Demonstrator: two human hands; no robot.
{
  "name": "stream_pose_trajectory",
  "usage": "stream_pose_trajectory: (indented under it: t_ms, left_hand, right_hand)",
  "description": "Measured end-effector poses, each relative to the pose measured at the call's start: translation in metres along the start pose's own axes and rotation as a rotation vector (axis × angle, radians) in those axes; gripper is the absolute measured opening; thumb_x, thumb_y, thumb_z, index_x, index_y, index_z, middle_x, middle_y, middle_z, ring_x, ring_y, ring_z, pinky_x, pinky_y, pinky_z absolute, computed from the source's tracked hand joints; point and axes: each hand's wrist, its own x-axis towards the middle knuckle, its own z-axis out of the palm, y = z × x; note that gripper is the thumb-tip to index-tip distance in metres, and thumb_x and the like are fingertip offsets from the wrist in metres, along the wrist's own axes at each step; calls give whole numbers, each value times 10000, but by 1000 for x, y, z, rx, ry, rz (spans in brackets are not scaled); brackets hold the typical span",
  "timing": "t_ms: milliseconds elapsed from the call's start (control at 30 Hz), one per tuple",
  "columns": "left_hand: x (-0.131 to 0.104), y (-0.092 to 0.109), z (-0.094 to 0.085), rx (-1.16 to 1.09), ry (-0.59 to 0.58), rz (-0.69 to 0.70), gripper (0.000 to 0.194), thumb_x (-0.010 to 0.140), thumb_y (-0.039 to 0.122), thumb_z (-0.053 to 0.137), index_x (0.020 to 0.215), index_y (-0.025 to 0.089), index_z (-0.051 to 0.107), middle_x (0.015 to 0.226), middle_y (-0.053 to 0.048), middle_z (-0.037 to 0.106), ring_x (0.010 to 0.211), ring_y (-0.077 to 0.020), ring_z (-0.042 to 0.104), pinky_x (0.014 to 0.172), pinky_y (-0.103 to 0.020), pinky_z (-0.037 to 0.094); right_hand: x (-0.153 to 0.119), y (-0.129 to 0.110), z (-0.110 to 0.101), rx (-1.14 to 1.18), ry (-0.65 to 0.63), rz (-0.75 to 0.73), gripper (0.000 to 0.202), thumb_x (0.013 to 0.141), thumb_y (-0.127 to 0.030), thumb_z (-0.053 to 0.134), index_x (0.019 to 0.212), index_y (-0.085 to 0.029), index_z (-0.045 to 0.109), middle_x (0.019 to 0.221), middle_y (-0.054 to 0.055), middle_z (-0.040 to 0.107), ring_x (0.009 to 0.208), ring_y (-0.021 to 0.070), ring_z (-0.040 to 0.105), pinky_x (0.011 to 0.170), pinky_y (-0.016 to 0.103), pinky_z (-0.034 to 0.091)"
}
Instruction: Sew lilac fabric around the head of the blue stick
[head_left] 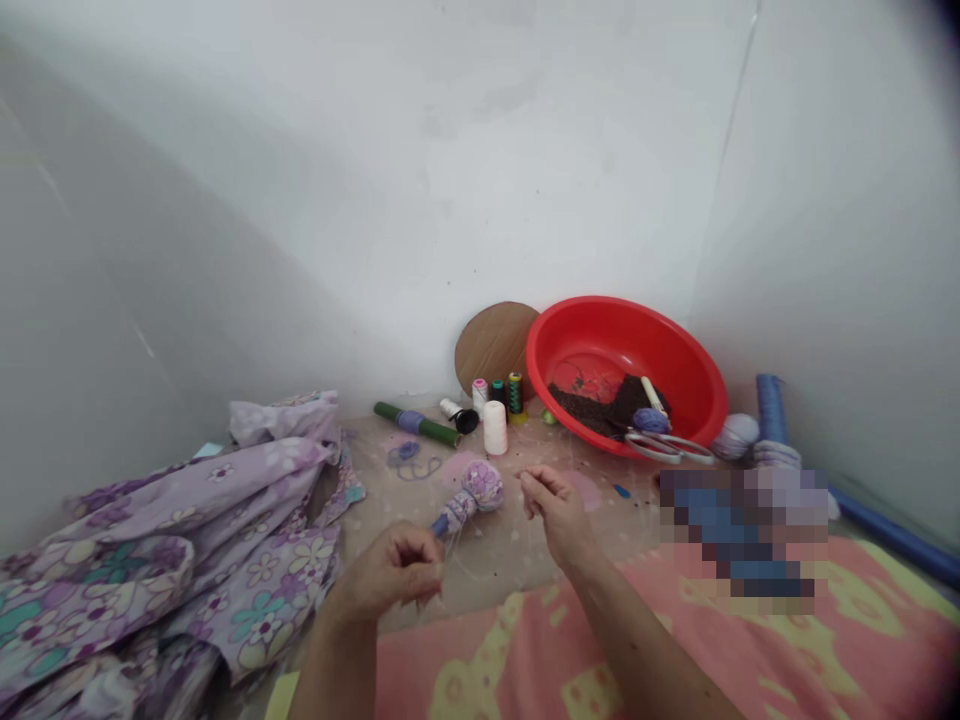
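Observation:
My left hand [397, 572] is closed, its fingers curled together at the lower end of a stick with a cloth-covered ball head [482, 486]. The stick's blue handle passes behind this hand, and I cannot tell whether the fingers touch it. Fine pale strands show around the handle. To the right of the ball, my right hand [553, 505] is raised in a pinch, thumb against forefinger. Whatever lies between those fingertips is too small to make out. A white thread spool [495, 428] stands just beyond the ball.
Purple flowered cloth [262, 560] is heaped on the left. Behind are a green tube [417, 424], several thread spools [515, 396] and a cardboard disc [491, 350]. A red basin [622, 325] with scissors [670, 447] leans at the right. A pink-yellow blanket [525, 655] lies in front.

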Motion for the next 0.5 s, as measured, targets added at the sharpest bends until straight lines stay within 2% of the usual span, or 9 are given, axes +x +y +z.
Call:
stream_pose_trajectory:
  t_ms: [167,300,400,500]
  left_hand:
    - [7,6,6,-261,278,158,232,628,345,651,576,143,549,417,36,454,391,-50,367,410,-183,208]
    - [14,14,5,-424,405,240,206,619,267,666,786,178,583,400,67,440,394,-48,374,423,-167,223]
    - [20,18,2,-488,439,292,175,626,231,663,781,190,593,409,63,454,400,-43,376,424,-159,222]
    - [26,19,-4,-560,479,337,156,629,213,662,772,194,602,437,56,474,409,-39,385,418,-148,226]
  right_hand:
    - [-4,30,15,-198,-45,108,167,543,-258,642,540,-158,508,503,-43,459,493,87,415,475,206,319]
    - [-10,53,27,-258,-146,260,152,547,-234,592,670,-151,558,590,-21,529,516,95,454,489,210,341]
    - [-11,64,34,-316,-220,326,133,604,-284,535,594,-152,532,465,-47,439,393,70,353,396,196,258]
    - [-11,68,37,-371,-232,309,255,648,-327,487,454,-169,436,383,-67,314,356,57,262,376,199,186]
